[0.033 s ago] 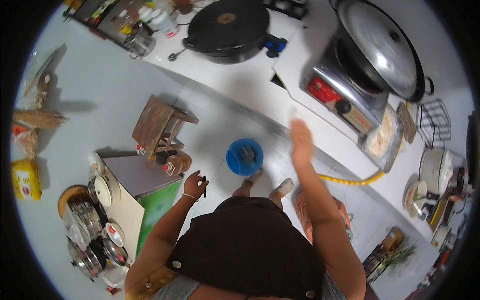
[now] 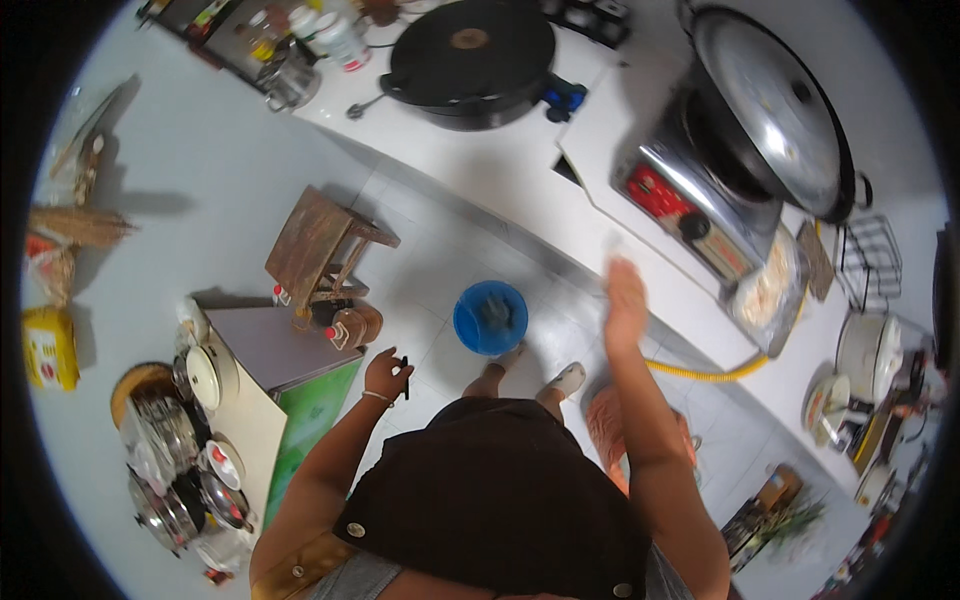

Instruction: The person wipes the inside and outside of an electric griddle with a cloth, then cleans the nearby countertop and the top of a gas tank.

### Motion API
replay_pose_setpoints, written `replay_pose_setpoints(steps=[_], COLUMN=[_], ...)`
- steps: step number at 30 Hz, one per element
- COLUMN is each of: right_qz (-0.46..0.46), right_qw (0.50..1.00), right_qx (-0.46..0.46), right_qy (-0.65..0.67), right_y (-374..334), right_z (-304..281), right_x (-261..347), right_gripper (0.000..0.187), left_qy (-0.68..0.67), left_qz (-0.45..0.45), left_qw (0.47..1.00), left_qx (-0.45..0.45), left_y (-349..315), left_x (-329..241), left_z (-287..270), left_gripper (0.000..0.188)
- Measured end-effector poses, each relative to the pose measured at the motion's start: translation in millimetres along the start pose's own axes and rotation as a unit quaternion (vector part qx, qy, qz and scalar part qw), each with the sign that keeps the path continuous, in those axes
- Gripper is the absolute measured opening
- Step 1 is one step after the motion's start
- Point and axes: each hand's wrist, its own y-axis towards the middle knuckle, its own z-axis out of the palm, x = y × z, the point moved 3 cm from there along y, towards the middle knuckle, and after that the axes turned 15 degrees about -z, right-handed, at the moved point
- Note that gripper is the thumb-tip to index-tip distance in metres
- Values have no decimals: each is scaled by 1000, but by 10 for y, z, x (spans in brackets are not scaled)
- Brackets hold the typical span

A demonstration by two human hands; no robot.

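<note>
At my left side, my left hand (image 2: 383, 375) is closed on a thin black pen-like stick (image 2: 406, 378). What kind of stick it is does not show clearly. My right hand (image 2: 627, 300) reaches forward over the front edge of the white counter (image 2: 520, 180), smeared by motion. A pale whitish blur lies at its fingertips, and I cannot make out whether it is a held thing. Between my hands, down on the floor by my feet, stands a round blue bucket (image 2: 463, 322) with something dark and greyish inside.
A gas stove (image 2: 690, 215) carries a large lidded wok (image 2: 775, 90). Left of it sits a black electric pan (image 2: 470, 45). A yellow hose (image 2: 710, 374) runs below the counter edge. To my left are a wooden stool (image 2: 315, 240), an oil jug (image 2: 358, 328) and a table with pots (image 2: 205, 378).
The view has shifted slightly, so the counter things sit a little further right and lower. My right hand appears further right and lower too. My left hand keeps its hold on the black stick.
</note>
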Motion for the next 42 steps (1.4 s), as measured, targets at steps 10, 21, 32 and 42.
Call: replay_pose_setpoints(steps=[10,21,32,42], right_qz=[-88,-252,-111,200], right_qw=[994,940,987,969], right_qx=[42,228,118,58], right_qy=[-39,-39,-23,-129], right_y=[1162,2622,559,-1040], right_z=[885,2018,303,-878], right_x=[888,1694,388,-363], right_gripper=[64,59,57,61], left_qy=[-117,-162,-150,-182], left_qz=[-170,-217,-166,207], left_qw=[978,963,975,955], left_qx=[-2,-18,10,-110], left_y=[-290,-549,-214,357], left_x=[674,1094,922,-1660], left_z=[456,478,508,-410], left_gripper=[31,33,40,24])
